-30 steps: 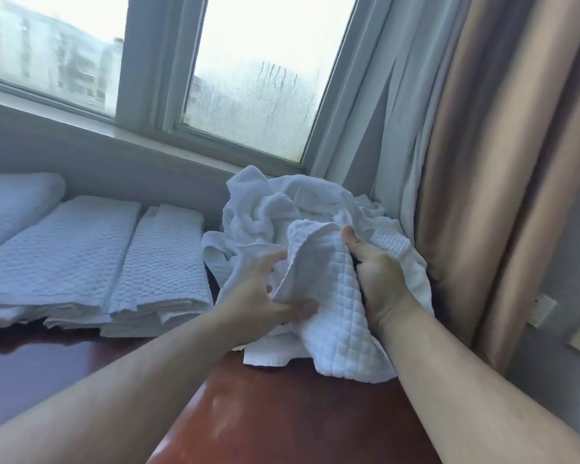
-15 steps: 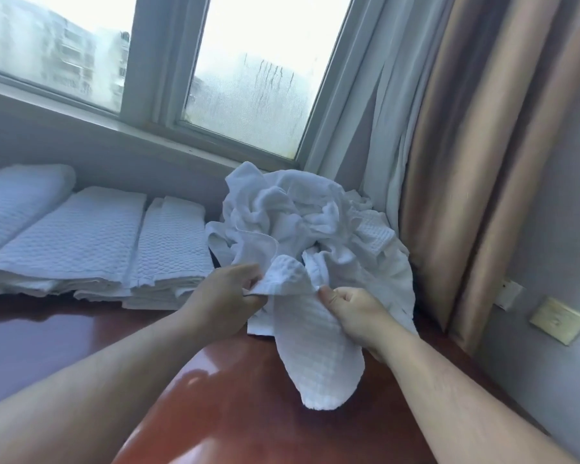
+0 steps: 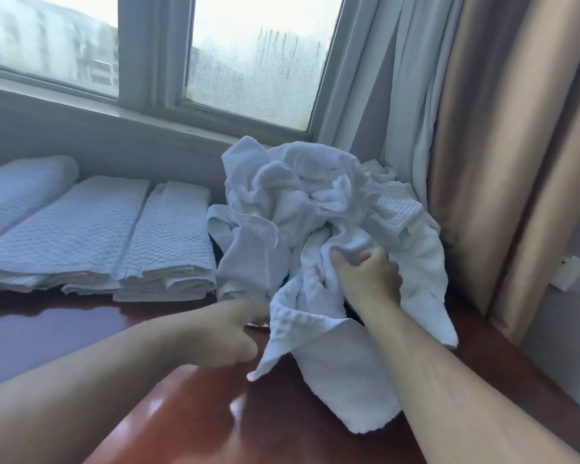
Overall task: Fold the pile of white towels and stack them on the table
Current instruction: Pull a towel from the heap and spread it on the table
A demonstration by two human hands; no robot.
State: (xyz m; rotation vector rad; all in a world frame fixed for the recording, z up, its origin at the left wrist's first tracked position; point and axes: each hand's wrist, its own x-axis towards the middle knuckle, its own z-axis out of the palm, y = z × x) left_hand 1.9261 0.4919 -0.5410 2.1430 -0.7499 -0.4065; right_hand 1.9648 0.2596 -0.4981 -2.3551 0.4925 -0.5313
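At frame centre a loose towel is gripped by the right hand against the pile, the blurred left hand's grip being unclear; it should be drawn clear onto the counter.

Behind the work we see a window with fogged, streaked glass — blurred buildings beyond it. A pale sheer curtain hangs beside a tan drape — a wall plate sits nearby.
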